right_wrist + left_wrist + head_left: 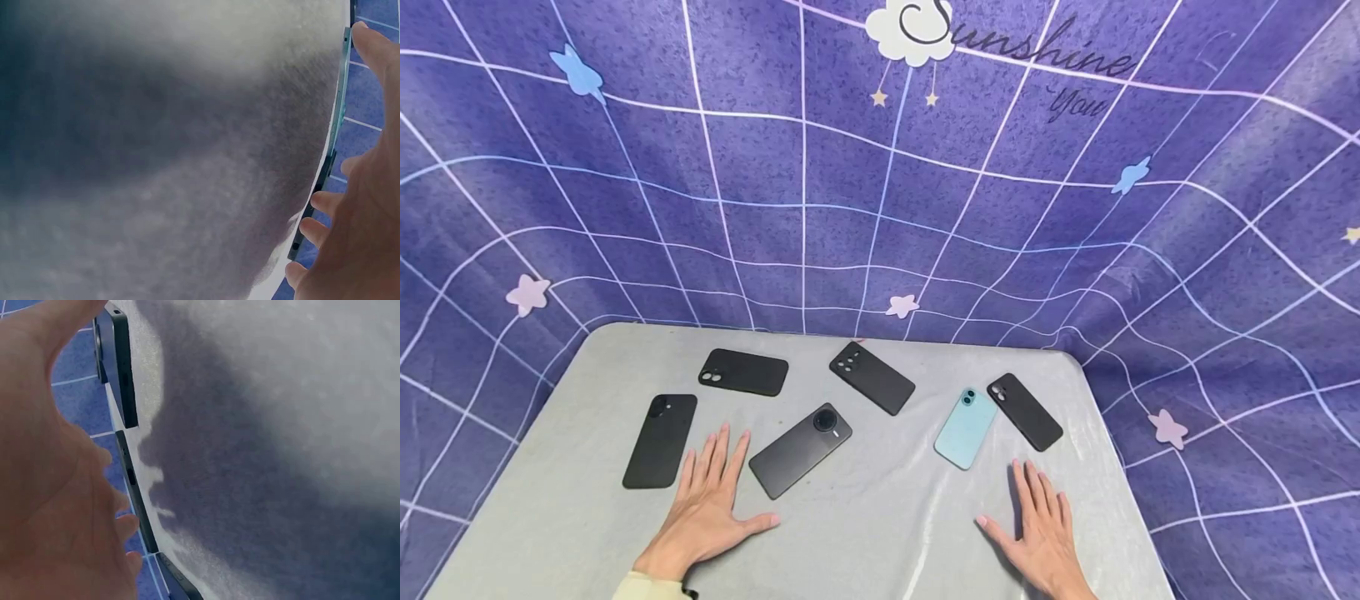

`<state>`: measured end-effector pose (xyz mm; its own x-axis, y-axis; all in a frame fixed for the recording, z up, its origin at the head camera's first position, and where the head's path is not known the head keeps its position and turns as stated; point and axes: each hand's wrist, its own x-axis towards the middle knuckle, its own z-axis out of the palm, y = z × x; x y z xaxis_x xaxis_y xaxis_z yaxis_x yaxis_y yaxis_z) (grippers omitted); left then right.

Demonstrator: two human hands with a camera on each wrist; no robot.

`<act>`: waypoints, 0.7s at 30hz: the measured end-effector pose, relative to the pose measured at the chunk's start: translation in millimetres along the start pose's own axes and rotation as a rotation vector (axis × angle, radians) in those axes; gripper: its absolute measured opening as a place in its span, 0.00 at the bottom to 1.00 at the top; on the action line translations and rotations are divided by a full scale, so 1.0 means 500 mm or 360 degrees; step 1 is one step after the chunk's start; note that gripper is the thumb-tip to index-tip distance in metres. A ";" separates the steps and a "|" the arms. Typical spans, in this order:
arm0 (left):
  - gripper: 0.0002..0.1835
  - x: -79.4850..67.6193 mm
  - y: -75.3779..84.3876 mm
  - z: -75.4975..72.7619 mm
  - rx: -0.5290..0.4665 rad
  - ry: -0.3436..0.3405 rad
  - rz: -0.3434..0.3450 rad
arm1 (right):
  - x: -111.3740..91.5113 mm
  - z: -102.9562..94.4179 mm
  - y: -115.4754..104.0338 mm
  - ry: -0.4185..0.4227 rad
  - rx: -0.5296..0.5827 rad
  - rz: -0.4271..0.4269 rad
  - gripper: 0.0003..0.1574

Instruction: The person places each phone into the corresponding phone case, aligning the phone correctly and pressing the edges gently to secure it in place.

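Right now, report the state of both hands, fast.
Left hand: open, fingers extended, holding nothing.
Right hand: open, fingers extended, holding nothing.

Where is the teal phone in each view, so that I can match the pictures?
Head: teal phone, lower half, right of centre.
Left wrist: not in it.
Right wrist: teal phone, upper right, seen edge-on.
Shared landmark: purple backdrop, in all three.

Your left sleeve (649,587) runs off the head view's bottom edge; the right wrist view crops your right hand (365,215)
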<state>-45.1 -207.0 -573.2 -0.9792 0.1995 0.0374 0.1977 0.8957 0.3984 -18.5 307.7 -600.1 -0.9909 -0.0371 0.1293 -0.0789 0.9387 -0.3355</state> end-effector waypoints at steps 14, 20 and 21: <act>0.66 -0.007 0.004 -0.011 -0.0051 0.0040 -0.0008 | -0.004 0.004 0.007 0.0032 0.0006 -0.0008 0.67; 0.65 -0.010 0.001 -0.008 -0.0059 0.0064 0.0011 | -0.003 0.000 0.010 0.0044 0.0003 -0.0034 0.65; 0.64 -0.011 0.001 -0.008 -0.0062 0.0077 0.0010 | -0.003 0.000 0.011 0.0054 0.0006 -0.0040 0.64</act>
<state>-39.7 -209.4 -569.6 -0.9792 0.1845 0.0838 0.2026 0.8782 0.4333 -17.4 312.9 -602.0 -0.9844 -0.0489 0.1693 -0.1041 0.9364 -0.3352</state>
